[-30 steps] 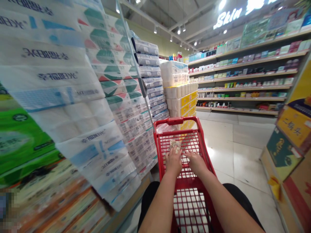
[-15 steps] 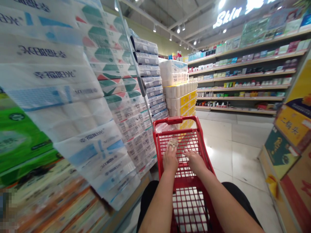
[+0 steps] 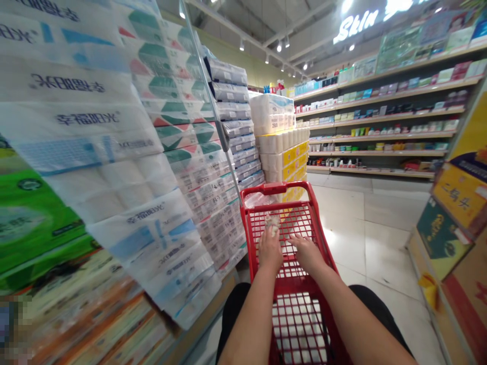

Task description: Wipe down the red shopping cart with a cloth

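Observation:
A red shopping trolley point(image 3: 276, 189) with a plastic grid stands right in front of me, between my knees. My left hand point(image 3: 270, 252) has its fingers closed on a crumpled, pale beige cloth point(image 3: 273, 222), which lies against the upper grid. To the right of it, my right hand point(image 3: 307, 253) is over the same grid, palm down and fingers stretched out. No object shows in that hand. Whether its fingertips press on the grid or hover just above it, I cannot tell.
Tall stacks of wrapped toilet paper point(image 3: 144, 177) rise close on my left. Cartons point(image 3: 437, 238) line the right side of the tiled floor point(image 3: 344, 213). Shelves of small boxes and bottles point(image 3: 384, 133) run along the back.
My left hand has shifted slightly to the right with the cloth. My right hand stays nearly in place over the grid, and the trolley has hardly moved.

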The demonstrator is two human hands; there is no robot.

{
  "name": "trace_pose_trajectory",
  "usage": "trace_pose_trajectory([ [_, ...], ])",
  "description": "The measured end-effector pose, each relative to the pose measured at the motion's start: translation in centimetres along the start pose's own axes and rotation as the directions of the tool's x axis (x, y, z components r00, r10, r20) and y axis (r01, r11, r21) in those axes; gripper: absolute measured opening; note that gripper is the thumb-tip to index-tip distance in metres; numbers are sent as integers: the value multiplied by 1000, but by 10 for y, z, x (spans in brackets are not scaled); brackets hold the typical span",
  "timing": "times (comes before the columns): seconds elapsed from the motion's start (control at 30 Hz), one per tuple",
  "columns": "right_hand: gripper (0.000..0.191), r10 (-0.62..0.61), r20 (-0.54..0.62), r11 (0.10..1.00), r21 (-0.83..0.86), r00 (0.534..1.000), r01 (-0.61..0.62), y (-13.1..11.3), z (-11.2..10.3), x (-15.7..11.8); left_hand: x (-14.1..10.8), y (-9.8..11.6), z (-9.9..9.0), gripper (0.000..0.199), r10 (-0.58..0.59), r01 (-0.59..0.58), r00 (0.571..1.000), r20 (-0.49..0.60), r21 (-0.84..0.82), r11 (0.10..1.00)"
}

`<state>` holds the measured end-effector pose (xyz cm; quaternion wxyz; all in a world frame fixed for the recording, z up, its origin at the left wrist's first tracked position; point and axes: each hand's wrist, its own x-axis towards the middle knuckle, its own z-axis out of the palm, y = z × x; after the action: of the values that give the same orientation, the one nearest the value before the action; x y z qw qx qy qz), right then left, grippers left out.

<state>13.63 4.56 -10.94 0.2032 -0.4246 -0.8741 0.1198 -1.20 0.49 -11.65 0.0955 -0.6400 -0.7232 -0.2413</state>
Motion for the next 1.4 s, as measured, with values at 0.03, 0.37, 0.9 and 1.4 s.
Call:
trace_pose_trajectory([
  [0.03, 67, -4, 2, 1000, -5, 1000, 4, 0, 0, 0, 0, 0, 1, 52, 91, -90, 995, 39, -23, 996],
  [0.37, 67, 9, 5, 1000, -7, 1000, -9, -1, -2, -1, 1, -1, -11, 55, 22, -22, 999, 49, -1, 1000],
  [0.9, 65, -7, -16, 1000, -20, 1000, 6, 2, 2, 0, -1, 6, -11, 48, -115, 116, 990, -82, 18, 993],
  [1.4, 65, -5, 5, 1000, 3, 1000, 5, 2, 1, 1, -2, 10, -13, 45, 53, -57, 996, -71, -53, 997],
])
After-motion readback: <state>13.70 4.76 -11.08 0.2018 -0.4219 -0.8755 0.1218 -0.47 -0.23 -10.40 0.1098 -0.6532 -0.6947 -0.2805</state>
